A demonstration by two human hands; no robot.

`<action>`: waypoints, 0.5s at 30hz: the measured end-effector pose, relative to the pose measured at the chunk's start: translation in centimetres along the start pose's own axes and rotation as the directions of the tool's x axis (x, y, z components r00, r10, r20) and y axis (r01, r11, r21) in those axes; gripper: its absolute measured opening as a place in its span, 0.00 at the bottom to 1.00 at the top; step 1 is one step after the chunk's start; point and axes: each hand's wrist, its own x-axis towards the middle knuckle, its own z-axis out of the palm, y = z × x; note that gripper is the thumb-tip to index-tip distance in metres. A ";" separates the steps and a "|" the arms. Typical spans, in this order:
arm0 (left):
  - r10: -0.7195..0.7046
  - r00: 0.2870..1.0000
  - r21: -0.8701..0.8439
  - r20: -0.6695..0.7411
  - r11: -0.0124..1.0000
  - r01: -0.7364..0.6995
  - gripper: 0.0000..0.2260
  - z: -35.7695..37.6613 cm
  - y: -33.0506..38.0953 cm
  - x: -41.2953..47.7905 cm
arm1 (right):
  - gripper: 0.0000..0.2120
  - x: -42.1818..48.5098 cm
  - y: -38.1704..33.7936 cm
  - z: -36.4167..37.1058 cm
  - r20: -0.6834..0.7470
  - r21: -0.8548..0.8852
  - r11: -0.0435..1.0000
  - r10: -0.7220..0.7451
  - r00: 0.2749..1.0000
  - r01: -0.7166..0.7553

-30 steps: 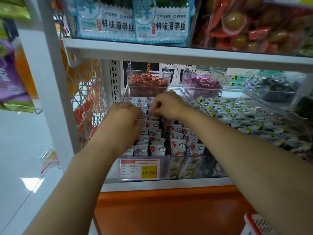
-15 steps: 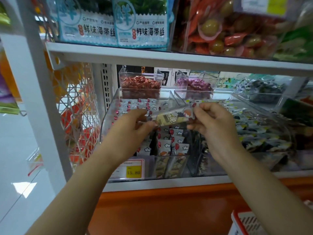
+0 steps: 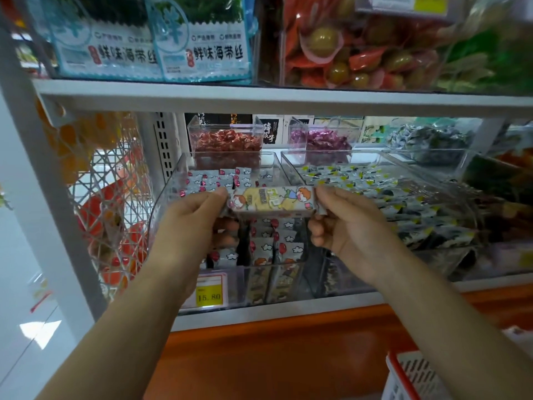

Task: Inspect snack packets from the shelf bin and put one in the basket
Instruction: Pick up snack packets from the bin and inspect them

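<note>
Site: white shelf (image 3: 288,102) carrying a row of clear bins. The shelf bin (image 3: 165,206) at the left end holds rows of small grey-and-red packets (image 3: 284,249) standing on edge. The neighbouring bin (image 3: 331,153) to its right holds yellow-and-black ones. Of the basket (image 3: 403,373), white with a red rim, I see only a corner at lower right, well below the shelf and apart from both hands.

My left hand (image 3: 187,223) pinches the left end of one snack packet (image 3: 271,199), thumb above and fingers curled below. My right hand (image 3: 346,223) pinches the right end the same way. The packet is held level above the shelf bin, printed face toward the camera, clear of the stock beneath.

Assessment: the step in hand is inspection, and the transfer to the basket is not yet done. The packet looks small and light, box-like through the middle with flat crimped ends. I judge the film wrap slick and crinkly, and the contents possibly crushable. Recommended hold: the end seals for turning it over; one hand across the firmer middle, with light pressure, for carrying it down.

A yellow price tag (image 3: 209,295) on the bin front reads 15.80.
</note>
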 end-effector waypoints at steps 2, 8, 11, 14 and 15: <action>-0.003 1.000 0.013 0.000 1.000 0.003 0.14 -0.1 0.0 0.0 | 0.13 0.1 0.0 0.2 0.010 0.071 0.996 0.046 0.999 -0.047; 0.035 0.997 0.058 0.074 0.998 -0.039 0.15 -0.3 0.3 -0.5 | 0.09 0.2 -0.3 0.7 0.008 0.317 0.935 0.166 0.986 -0.160; 0.061 0.991 0.061 0.117 0.996 -0.068 0.18 -0.2 0.6 -0.7 | 0.09 0.2 -0.3 0.8 0.035 0.394 0.896 0.209 0.977 -0.206; 0.031 0.987 -0.015 0.157 0.999 -0.029 0.17 -0.3 0.7 -0.9 | 0.11 0.1 -0.4 0.5 0.035 0.354 0.920 0.167 0.985 -0.169; 0.017 0.987 -0.050 0.158 0.999 -0.009 0.16 -0.3 0.8 -0.9 | 0.12 0.1 -0.3 0.4 0.018 0.278 0.954 0.109 0.994 -0.110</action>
